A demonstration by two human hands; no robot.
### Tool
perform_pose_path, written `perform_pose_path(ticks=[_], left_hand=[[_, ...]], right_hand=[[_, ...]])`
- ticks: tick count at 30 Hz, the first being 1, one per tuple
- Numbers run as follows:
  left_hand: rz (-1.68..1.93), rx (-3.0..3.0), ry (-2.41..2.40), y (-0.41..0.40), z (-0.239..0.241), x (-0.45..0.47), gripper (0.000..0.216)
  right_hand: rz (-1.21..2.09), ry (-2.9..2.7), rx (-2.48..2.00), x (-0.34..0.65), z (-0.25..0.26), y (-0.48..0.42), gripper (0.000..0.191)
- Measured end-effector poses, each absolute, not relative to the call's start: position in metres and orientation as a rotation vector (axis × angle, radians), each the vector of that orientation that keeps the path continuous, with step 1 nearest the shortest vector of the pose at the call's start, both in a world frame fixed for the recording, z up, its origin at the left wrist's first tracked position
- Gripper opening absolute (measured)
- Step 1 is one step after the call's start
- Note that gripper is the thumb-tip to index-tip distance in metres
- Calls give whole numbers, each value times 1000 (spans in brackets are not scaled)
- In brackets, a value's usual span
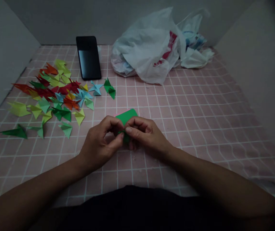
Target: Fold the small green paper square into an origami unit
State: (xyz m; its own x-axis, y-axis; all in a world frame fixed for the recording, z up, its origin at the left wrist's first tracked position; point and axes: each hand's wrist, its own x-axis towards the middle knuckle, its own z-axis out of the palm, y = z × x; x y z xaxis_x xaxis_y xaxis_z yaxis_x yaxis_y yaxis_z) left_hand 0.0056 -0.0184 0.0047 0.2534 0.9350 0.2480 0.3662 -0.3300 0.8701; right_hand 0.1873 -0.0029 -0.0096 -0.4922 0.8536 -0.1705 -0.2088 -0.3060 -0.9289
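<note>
Left hand (101,136) and right hand (147,133) are both pinching a small folded green paper (126,138) over the table (187,112), the piece presumably handling light, crisp and slightly springy, easily creased or torn, so its folded edges are looking safest for gentle holding.

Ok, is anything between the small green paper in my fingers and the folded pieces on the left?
Only your own left hand, which is on that side of the small green paper; past it, tablecloth runs to the nearest yellow folded piece.
</note>
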Motion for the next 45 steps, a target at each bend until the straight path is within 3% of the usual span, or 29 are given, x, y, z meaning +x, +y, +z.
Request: perform_pose_path(ticks=[14, 24, 45], left_hand=[[992, 1260, 1137, -10, 10, 7, 13], [865, 1457, 1274, -10, 12, 6, 23], [886, 1676, 1304, -10, 12, 3, 21]], right_hand=[[1788, -1146, -928, 186, -12, -2, 21], [1770, -1209, -1014, 185, -7, -2, 19], [1814, -1289, -961, 189, -6, 0, 21]])
